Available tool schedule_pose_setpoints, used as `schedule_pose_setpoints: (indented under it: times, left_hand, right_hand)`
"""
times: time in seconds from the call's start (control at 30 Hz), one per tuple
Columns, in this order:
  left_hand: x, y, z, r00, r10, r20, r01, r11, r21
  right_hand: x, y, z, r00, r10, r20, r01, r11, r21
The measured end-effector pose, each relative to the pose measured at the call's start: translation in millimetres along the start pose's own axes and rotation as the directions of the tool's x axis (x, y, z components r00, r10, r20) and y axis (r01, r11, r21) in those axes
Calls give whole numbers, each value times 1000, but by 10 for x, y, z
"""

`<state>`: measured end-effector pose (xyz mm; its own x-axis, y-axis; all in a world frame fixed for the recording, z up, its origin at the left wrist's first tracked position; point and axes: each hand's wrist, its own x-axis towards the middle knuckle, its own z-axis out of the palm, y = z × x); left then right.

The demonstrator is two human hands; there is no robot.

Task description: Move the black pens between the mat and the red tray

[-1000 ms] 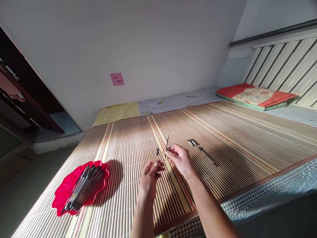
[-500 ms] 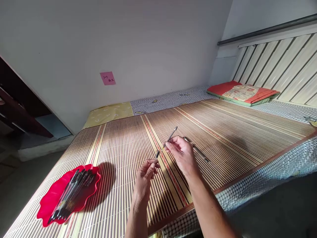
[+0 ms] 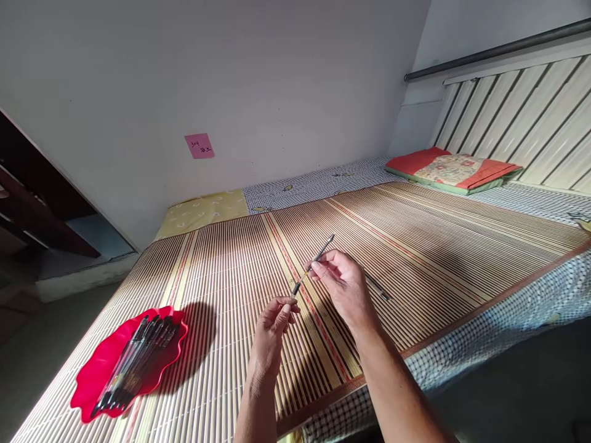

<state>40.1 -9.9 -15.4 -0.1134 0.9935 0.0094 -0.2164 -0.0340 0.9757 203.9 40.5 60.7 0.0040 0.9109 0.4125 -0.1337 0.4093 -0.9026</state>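
My left hand [image 3: 276,317] pinches a short clear pen part with a black end [image 3: 296,288], which points up and away. In the fingers of my right hand [image 3: 339,277] is a slim dark pen refill [image 3: 325,246], slanting up to the right. Its thin lower tip lines up with the black end and seems to meet it; whether it is inside I cannot tell. Behind my right wrist, another dark, clear-ended pen piece [image 3: 378,288] lies on the striped bamboo mat [image 3: 240,264], partly hidden by the hand.
A red scalloped dish [image 3: 99,369] on the mat's left holds several black pens [image 3: 138,363]. A folded red and floral cloth [image 3: 455,169] lies at the far right by the slatted headboard [image 3: 517,123]. A pink note [image 3: 199,146] sticks to the wall.
The refill in my right hand has shifted slightly right, and its tip now lines up with the black end. My right hand covers more of the piece on the mat.
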Motion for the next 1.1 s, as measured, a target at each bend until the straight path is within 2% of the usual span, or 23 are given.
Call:
schedule_pose_setpoints:
  times: [0.23,0.4,0.47,0.63,0.9,1.1]
  left_hand:
    - [-6,13,17,998,34,46,-35,999,23]
    - [-37,41,71,995,-43,92,55,990,-132]
    - [-43,52,82,993,-56,101,71,985,-156]
    - [-46,61,87,990,-70,123,88,985,-148]
    - [-57,47,116,982,-55,181,83,986,-148]
    - [-86,73,155,979,-49,199,80,985,-153]
  right_hand:
    - [-5,-27,-27,990,-22,139,27,999,-32]
    - [-1,46,-35,968,61,245,-21,986,-163]
    - [19,69,-72,968,80,236,-32,980,-198]
    - [70,78,-159,980,96,171,-67,984,-168]
    - [63,35,-131,949,174,262,-156,984,-89]
    - [56,51,-140,941,216,260,-215,976,-32]
